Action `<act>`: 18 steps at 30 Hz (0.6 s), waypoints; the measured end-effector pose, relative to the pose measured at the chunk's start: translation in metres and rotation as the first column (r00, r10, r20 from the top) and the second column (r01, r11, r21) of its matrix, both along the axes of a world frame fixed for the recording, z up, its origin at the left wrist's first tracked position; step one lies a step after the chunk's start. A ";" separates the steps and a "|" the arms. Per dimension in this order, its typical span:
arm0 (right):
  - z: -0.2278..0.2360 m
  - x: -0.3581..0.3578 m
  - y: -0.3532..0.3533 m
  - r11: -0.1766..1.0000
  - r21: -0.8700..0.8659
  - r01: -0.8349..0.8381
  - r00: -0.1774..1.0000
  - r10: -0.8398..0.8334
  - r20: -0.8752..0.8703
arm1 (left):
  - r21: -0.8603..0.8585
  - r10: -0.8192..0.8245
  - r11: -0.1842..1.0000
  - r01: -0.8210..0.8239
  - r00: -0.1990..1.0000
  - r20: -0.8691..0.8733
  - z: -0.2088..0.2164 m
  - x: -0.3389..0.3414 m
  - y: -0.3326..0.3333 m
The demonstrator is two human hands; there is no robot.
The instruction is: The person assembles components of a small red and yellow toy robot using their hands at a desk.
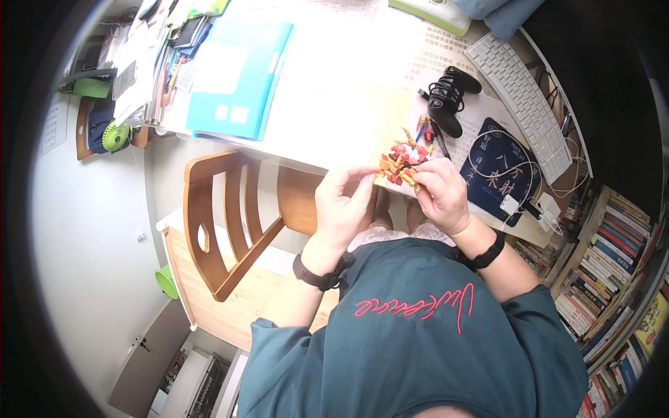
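Cropped teal shirt [418, 341]; left grip [340, 205], right grip [447, 195], indistinct red-yellow toy [398, 164] between

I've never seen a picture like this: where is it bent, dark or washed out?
Head view: black fills the corners; the bookshelf curves near the rim; glare bleaches part of the desk; fine parts of the red-and-yellow toy look indistinct.

We see a pale, glare-washed tabletop [327, 115] with a light blue folder [233, 76] lying flat toward its left side, near a crowded pile of books and papers [150, 76]. Toward the right we find a printed sheet [435, 52], a black game controller [446, 96] wound with its cable, a dark blue mat [491, 150] with pale lettering, and a white keyboard [519, 104] set at a slant just beside the mat.
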State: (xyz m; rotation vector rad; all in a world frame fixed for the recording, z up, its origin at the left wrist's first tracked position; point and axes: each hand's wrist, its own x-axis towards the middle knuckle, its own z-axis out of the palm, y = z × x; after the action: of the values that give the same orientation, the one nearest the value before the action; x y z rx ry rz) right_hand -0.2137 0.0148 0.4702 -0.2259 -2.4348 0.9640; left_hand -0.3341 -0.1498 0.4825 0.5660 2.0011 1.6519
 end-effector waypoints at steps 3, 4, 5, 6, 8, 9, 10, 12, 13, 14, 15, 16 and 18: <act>0.000 0.000 0.000 1.000 0.007 -0.001 1.000 0.001 0.001 | -0.023 -0.041 0.999 0.041 0.999 -0.009 0.000 0.000 0.000; 0.000 0.001 0.000 1.000 0.004 -0.001 1.000 0.001 0.002 | -0.023 -0.041 0.999 0.041 0.999 -0.009 0.000 0.000 0.000; 0.000 0.001 0.000 1.000 0.001 -0.002 1.000 0.002 0.003 | -0.013 -0.046 0.999 0.046 0.999 -0.012 0.000 -0.001 0.000; 0.000 0.001 0.000 1.000 0.001 -0.002 1.000 0.002 0.003 | -0.003 -0.052 0.999 0.052 0.999 -0.015 0.000 -0.001 0.000; 0.001 0.001 0.000 1.000 -0.007 -0.012 1.000 0.013 0.007 | -0.013 -0.056 0.998 0.056 0.998 -0.023 0.000 -0.001 -0.001; 0.001 0.000 0.000 1.000 -0.007 -0.012 1.000 0.013 0.007 | -0.023 -0.061 0.998 0.060 0.998 -0.031 0.000 -0.001 -0.001; 0.002 0.000 0.000 1.000 -0.012 -0.013 1.000 0.014 0.010 | -0.023 -0.061 0.998 0.060 0.998 -0.031 -0.001 -0.001 -0.001; 0.003 0.000 -0.001 1.000 -0.017 -0.015 1.000 0.015 0.012 | -0.043 -0.066 0.997 0.065 0.998 -0.023 -0.001 -0.001 -0.001; 0.003 0.000 -0.001 1.000 -0.016 -0.014 1.000 0.014 0.013 | -0.043 -0.066 0.997 0.065 0.998 -0.023 -0.001 -0.001 -0.001; 0.003 0.000 -0.001 1.000 -0.016 -0.013 1.000 0.014 0.013 | -0.041 -0.067 0.997 0.066 0.998 -0.022 -0.002 -0.001 -0.001; 0.003 0.000 -0.001 1.000 -0.016 -0.013 1.000 0.014 0.013 | -0.038 -0.068 0.997 0.067 0.997 -0.021 -0.002 -0.001 -0.001; 0.003 0.001 -0.001 1.000 -0.022 -0.013 1.000 0.014 0.017 | -0.038 -0.069 0.997 0.068 0.997 -0.021 -0.002 -0.001 -0.001; 0.002 0.001 -0.001 1.000 -0.027 -0.013 1.000 0.014 0.022 | -0.043 -0.072 0.997 0.071 0.997 -0.002 -0.003 0.000 -0.002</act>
State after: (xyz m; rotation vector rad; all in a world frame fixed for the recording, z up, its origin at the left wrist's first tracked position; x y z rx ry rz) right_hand -0.2124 0.0135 0.4726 -0.2310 -2.4472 1.0062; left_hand -0.3341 -0.1514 0.4796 0.6179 1.9901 1.5632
